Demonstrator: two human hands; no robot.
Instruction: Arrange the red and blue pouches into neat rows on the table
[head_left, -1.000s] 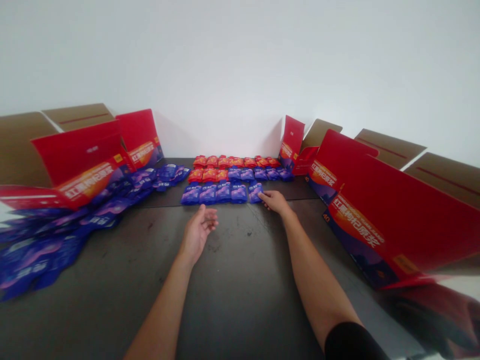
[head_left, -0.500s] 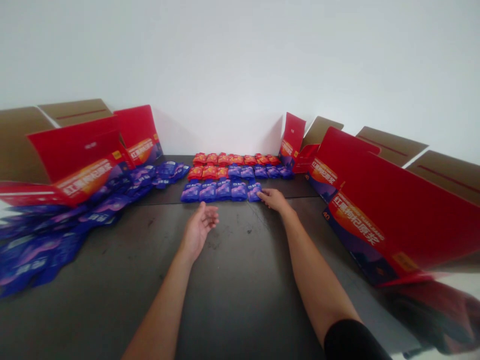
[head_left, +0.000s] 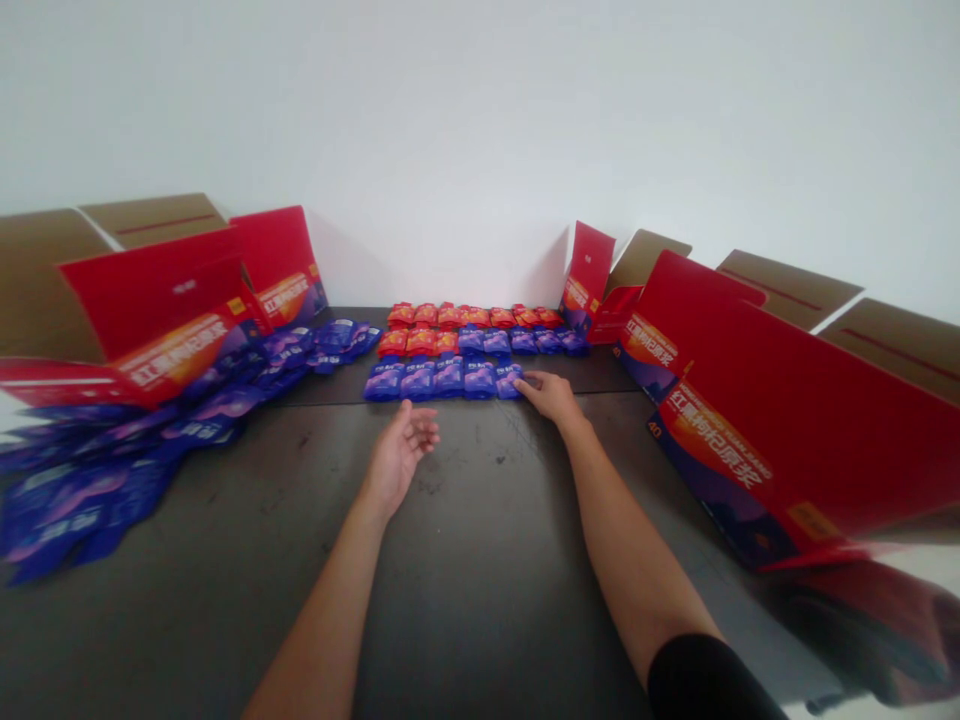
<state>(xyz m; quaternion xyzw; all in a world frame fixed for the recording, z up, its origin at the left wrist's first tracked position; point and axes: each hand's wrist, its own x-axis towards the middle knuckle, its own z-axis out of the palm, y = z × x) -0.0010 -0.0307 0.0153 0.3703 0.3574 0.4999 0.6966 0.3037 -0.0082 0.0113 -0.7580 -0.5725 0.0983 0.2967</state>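
Blue sachet (head_left: 509, 382) at right end of front row (head_left: 427, 381) on dark surface (head_left: 480, 570); right hand (head_left: 550, 397) open, fingers extended, touching it; left hand (head_left: 400, 460) open, empty, just short of row; red sachets (head_left: 469, 317) behind; red cartons (head_left: 795, 430) both sides

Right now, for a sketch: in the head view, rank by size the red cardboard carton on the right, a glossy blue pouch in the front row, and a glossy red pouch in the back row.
1. Red cardboard carton
2. Glossy blue pouch and glossy red pouch: unsure, the blue is nearer.
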